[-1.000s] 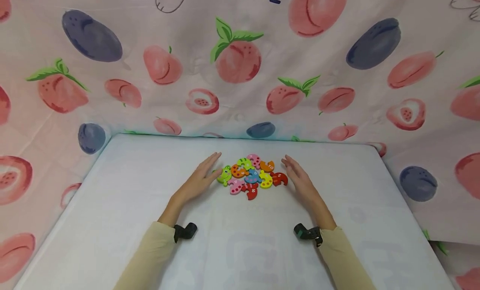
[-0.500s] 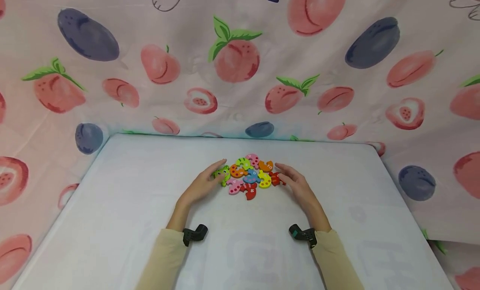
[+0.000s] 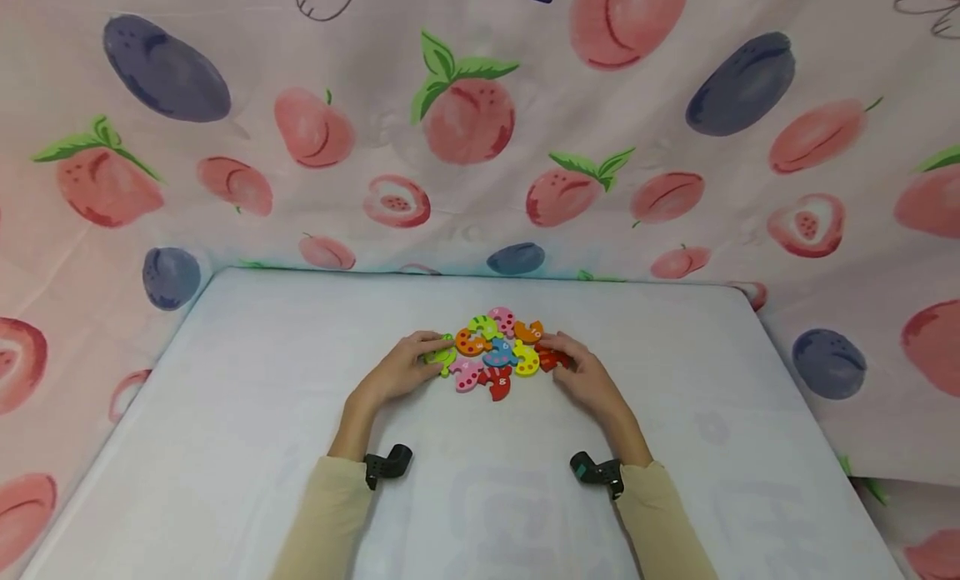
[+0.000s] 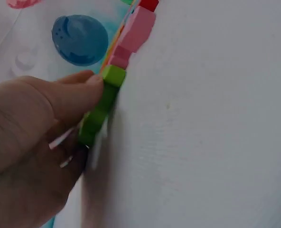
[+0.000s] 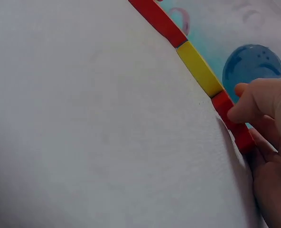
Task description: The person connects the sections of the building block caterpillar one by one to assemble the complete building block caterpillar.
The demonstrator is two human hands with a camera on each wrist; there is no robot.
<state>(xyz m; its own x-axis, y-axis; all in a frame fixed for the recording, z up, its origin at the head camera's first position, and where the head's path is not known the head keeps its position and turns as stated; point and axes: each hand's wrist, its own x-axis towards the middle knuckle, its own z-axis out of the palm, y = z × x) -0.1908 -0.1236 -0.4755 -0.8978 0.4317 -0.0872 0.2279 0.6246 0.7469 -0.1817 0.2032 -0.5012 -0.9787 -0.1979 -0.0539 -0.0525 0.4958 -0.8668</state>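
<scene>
A cluster of colourful puzzle pieces with printed numbers lies flat near the middle of the white table. At its left end, my left hand (image 3: 397,367) pinches the green puzzle piece with a face (image 3: 442,357); in the left wrist view the thumb lies along this green piece (image 4: 102,102). My right hand (image 3: 588,376) holds the red puzzle piece (image 3: 550,357) at the other end, fingers partly covering it. Between them are a blue piece (image 3: 498,353), a yellow piece (image 3: 527,359), a pink piece (image 3: 467,374) and a red piece marked 8 (image 3: 498,382).
More pieces, including an orange one marked 10 (image 3: 528,332), lie at the cluster's back. The white tabletop (image 3: 480,480) extends around them. A fruit-print cloth (image 3: 480,205) hangs behind the table and down both sides.
Both hands have moved inward from beside the cluster, fingers closing on the green face piece at left and the red piece at right. The cluster looks nearly unchanged.
</scene>
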